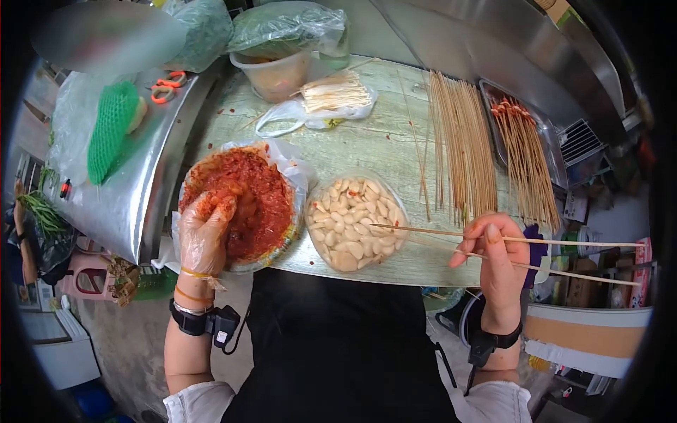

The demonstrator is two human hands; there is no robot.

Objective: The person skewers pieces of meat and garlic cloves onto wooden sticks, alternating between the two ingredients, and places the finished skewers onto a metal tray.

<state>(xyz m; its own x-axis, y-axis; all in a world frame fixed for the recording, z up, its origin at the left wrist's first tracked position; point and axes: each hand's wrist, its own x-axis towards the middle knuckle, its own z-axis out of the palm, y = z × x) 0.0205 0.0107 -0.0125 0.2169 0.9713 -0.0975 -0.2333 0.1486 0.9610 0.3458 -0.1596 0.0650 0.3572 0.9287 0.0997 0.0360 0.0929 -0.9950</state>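
My left hand point(206, 229) wears a clear plastic glove held at the wrist by rubber bands. Its fingers, coated in red, curl inward over the bowl of chopped red chili paste point(264, 204); whatever they hold is hidden by the sauce. Two bamboo skewers point(578, 241) are gripped in my bare right hand point(497, 250), their points aimed left, one tip above the bowl of peeled garlic cloves point(352, 222). That bowl stands between my hands, close to the table's front edge. A few garlic cloves have red specks on them.
Loose bamboo skewers point(462, 141) lie in a row on the table's right. Beyond them, a metal tray point(493, 95) carries skewers with red-coated tips. Enoki mushrooms point(337, 94) sit on a plastic bag at the back. Orange-handled scissors point(166, 86) lie on the metal counter.
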